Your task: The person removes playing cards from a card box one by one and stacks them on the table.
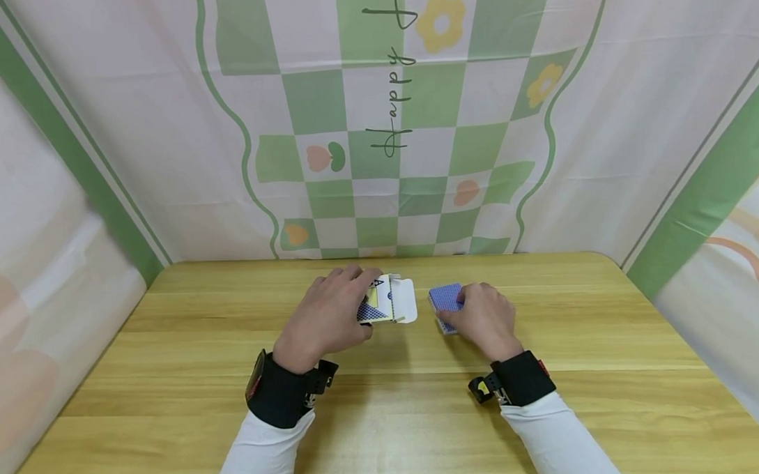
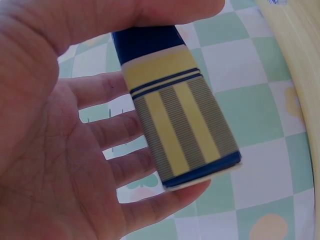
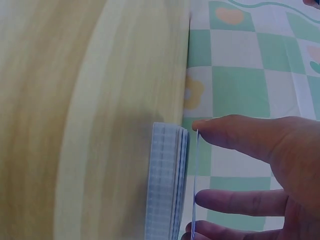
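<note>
My left hand [image 1: 332,312] grips a playing-card box [image 1: 374,303] above the table, thumb on one side and fingers on the other. The box's white end flap [image 1: 405,301] stands open towards the right. In the left wrist view a yellow-and-blue striped side of the box [image 2: 175,110] shows. On the right, a deck of blue-backed cards [image 3: 165,185] lies on the table. Just above it, my right hand [image 1: 485,317] holds a thin card [image 3: 195,175] by its edges, slightly apart from the deck. Whether it is one card or a few, I cannot tell.
The wooden table [image 1: 398,418] runs up to a hanging cloth [image 1: 378,195] with green checks at the back. More cloth hangs at the left and right sides. Each wrist wears a black band with a small camera.
</note>
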Available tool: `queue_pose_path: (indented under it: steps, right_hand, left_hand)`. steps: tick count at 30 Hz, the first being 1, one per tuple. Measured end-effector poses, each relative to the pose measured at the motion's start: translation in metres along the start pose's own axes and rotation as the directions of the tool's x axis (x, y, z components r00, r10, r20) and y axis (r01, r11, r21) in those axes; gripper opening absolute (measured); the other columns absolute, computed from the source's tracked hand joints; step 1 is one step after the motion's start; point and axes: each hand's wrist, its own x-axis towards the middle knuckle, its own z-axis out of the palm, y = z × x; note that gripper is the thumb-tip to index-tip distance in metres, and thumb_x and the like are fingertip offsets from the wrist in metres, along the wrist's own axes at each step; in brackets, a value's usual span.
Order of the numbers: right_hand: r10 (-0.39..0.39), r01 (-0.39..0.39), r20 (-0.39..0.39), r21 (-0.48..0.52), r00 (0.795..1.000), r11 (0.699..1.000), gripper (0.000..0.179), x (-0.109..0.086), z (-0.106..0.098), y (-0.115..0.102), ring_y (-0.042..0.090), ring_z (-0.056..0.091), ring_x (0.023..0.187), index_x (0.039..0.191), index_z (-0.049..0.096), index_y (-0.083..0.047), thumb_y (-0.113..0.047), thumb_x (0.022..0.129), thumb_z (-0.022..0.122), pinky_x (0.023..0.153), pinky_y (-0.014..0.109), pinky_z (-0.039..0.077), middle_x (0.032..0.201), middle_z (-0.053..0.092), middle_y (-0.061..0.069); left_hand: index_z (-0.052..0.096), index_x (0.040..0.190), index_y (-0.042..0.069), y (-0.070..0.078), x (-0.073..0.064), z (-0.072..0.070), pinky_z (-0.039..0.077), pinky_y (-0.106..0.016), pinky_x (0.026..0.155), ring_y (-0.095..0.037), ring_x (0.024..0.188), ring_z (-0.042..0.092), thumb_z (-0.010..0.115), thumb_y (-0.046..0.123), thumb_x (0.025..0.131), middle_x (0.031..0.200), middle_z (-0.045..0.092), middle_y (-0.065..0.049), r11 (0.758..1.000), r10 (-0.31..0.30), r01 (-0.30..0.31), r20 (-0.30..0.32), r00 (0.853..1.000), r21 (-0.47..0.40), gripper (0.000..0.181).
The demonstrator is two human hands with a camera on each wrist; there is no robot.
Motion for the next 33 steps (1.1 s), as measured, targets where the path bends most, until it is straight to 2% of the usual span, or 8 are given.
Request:
queue_pose_path:
  steps: [13,25,33]
  right_hand:
    - [0.009,-0.009,-0.007,-0.001,1.000,1.000,0.048,0.0008,0.0045,0.0018,0.023,0.053,0.066,0.086,0.065,-0.004,-0.047,0.068,0.074,0.049,0.032,0.038,0.082,0.059,0.011]
    - [0.006,-0.006,-0.008,0.002,1.000,1.000,0.045,-0.0005,0.0053,0.0007,0.023,0.052,0.065,0.081,0.063,-0.005,-0.047,0.068,0.074,0.048,0.032,0.038,0.078,0.056,0.010]
    - [-0.001,0.001,-0.001,-0.001,1.000,1.000,0.047,-0.0010,0.0061,-0.0009,0.024,0.051,0.066,0.084,0.062,-0.003,-0.046,0.069,0.073,0.050,0.034,0.039,0.078,0.054,0.011]
  left_hand:
    - [0.046,0.129,0.019,0.0019,0.0002,0.0004,0.039,-0.037,0.075,-0.016,0.091,0.048,0.074,0.026,0.065,0.110,0.051,0.000,1.000,-0.007,0.007,0.018,1.000,-0.001,0.070]
    - [0.046,0.129,0.018,0.0026,0.0004,0.0008,0.039,-0.038,0.076,-0.017,0.092,0.048,0.074,0.026,0.065,0.111,0.052,-0.001,1.000,-0.009,0.009,0.022,1.000,-0.016,0.071]
    - [0.046,0.130,0.018,0.0024,0.0001,0.0008,0.039,-0.037,0.076,-0.017,0.092,0.048,0.074,0.026,0.065,0.112,0.052,-0.001,1.000,-0.007,0.007,0.024,1.000,-0.014,0.071]
